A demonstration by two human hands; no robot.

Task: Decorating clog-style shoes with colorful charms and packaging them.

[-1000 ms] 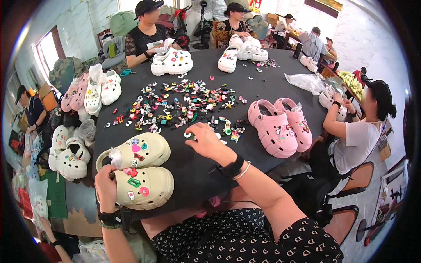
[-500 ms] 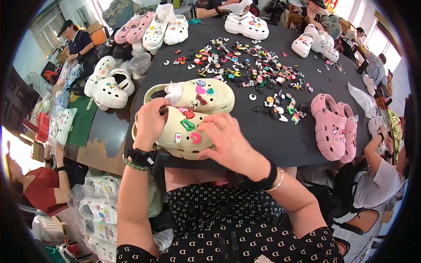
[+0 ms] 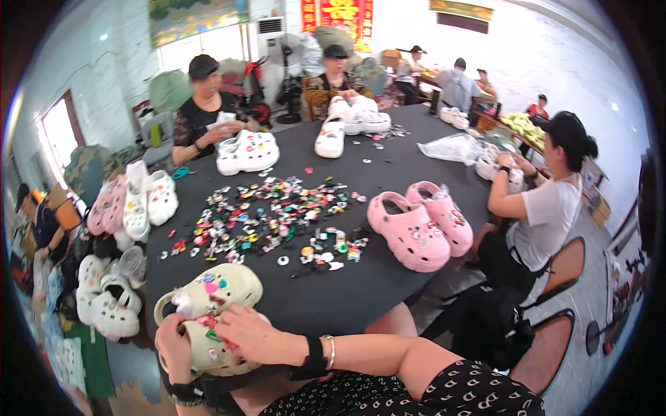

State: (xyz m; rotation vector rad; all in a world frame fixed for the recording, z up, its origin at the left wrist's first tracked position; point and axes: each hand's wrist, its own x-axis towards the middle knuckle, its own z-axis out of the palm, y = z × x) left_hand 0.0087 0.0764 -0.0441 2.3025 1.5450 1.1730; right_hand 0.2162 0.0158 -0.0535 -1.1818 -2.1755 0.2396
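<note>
We clamp both hands, left hand (image 3: 173,344) and right hand (image 3: 251,334), on the cream clog (image 3: 208,350), already part-decorated; beyond it many loose charms (image 3: 267,218) remain.

A round black table (image 3: 388,277) is seen. Small coloured charms (image 3: 267,218) are scattered across its middle. Pink clogs (image 3: 420,225) are placed at the right, cream clogs (image 3: 211,291) at the near edge, and white clogs (image 3: 248,151) on the far side.

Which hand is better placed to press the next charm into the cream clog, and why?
Probably the right hand: its fingers lie on the charms atop the clog. The left hand grips the clog's side, steadying it.
</note>
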